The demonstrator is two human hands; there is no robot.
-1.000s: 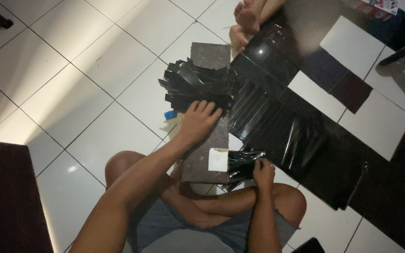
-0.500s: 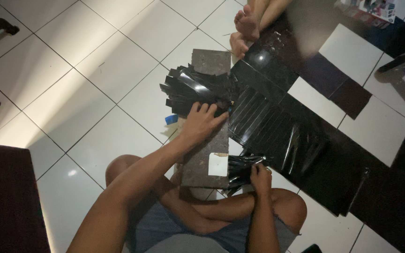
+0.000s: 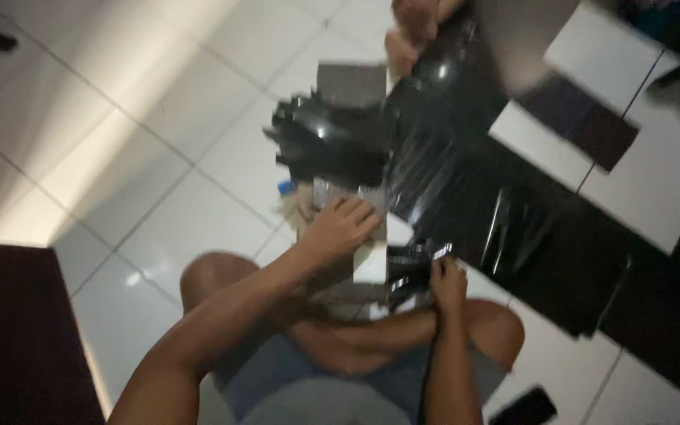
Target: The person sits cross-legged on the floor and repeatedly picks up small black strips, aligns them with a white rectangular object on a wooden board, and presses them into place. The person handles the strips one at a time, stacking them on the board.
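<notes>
The person sits cross-legged on a white tiled floor (image 3: 143,197), and the view from the head is blurred, so small detail is uncertain. To the right, a broad spread of glossy black plastic sheets (image 3: 474,212) covers the tiles, running from the top of the picture down toward the lower right. Another person's bare feet (image 3: 411,31) rest at its upper edge.

Straight ahead of the person lies a long grey board (image 3: 348,86), its long axis pointing away from the body toward those feet. Across its middle sits a heap of folded black plastic pieces (image 3: 332,142), shiny and overlapping. The near end of the board runs in between the knees.

The left hand (image 3: 340,228) rests palm-down on the board just below the heap, its fingers (image 3: 360,212) spread and flat, pressing on something pale rather than closing on anything. The heap lies directly beyond those fingertips, along the board's axis, so this hand is the nearer one to it.

The right hand (image 3: 448,285) is lower and to the right, beside a small white card (image 3: 371,264). Its fingers are curled round a small crumpled bundle of black plastic (image 3: 411,267), held at the board's right edge. A dark phone (image 3: 522,408) lies on the floor by the right knee.
</notes>
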